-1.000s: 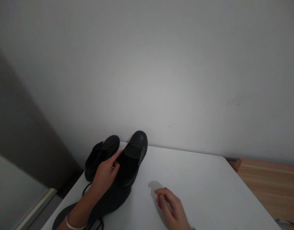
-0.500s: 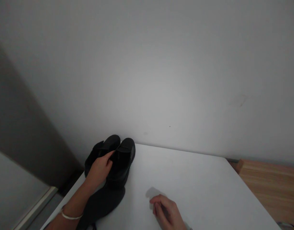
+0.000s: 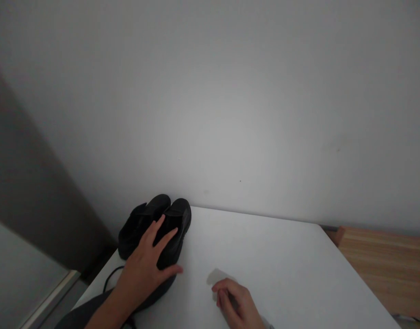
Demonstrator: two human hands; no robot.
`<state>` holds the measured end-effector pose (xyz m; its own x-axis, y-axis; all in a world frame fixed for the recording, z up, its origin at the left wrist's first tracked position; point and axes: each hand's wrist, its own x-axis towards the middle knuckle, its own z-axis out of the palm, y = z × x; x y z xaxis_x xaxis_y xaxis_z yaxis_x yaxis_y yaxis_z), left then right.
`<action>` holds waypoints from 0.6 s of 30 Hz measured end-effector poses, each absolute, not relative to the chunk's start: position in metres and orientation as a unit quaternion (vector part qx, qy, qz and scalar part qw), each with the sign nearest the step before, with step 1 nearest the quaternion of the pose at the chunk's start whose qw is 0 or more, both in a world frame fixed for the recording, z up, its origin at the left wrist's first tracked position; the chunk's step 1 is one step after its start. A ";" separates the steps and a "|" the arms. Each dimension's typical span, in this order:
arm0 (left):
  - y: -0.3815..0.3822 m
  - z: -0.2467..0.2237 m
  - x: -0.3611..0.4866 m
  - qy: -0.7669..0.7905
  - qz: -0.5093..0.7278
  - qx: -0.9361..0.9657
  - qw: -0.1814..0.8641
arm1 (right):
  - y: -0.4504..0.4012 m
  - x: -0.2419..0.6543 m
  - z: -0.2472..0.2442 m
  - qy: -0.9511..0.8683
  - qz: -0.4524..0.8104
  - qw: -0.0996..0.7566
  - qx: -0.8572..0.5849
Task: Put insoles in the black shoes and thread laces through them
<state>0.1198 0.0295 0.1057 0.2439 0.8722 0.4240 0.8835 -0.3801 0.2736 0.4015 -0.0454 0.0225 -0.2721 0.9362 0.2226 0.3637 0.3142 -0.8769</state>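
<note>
By the wall (image 3: pixel 230 114), black shoe (image 3: pixel 181 214) released, left hand (image 3: pixel 144 265) now spread above.

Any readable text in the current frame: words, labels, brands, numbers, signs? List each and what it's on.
None readable.
Black shoes: no legible lettering; the insides are too dark to tell, and the left hand covers part of one.
White table: no lettering visible.
Wall: only a small dark speck and faint marks, no characters.

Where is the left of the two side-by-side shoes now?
In the head view, the left shoe is at the far left corner of the white table, near the wall, just left of the other shoe.
</note>
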 end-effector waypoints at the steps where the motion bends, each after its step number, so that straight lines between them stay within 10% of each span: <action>1: 0.025 0.099 0.121 -0.547 -0.253 -0.798 0.019 | -0.046 0.401 0.023 -0.708 0.365 0.393 -0.460; 18: 0.034 0.066 0.125 -0.549 -0.248 -0.794 0.082 | -0.046 0.400 0.026 -0.706 0.363 0.386 -0.471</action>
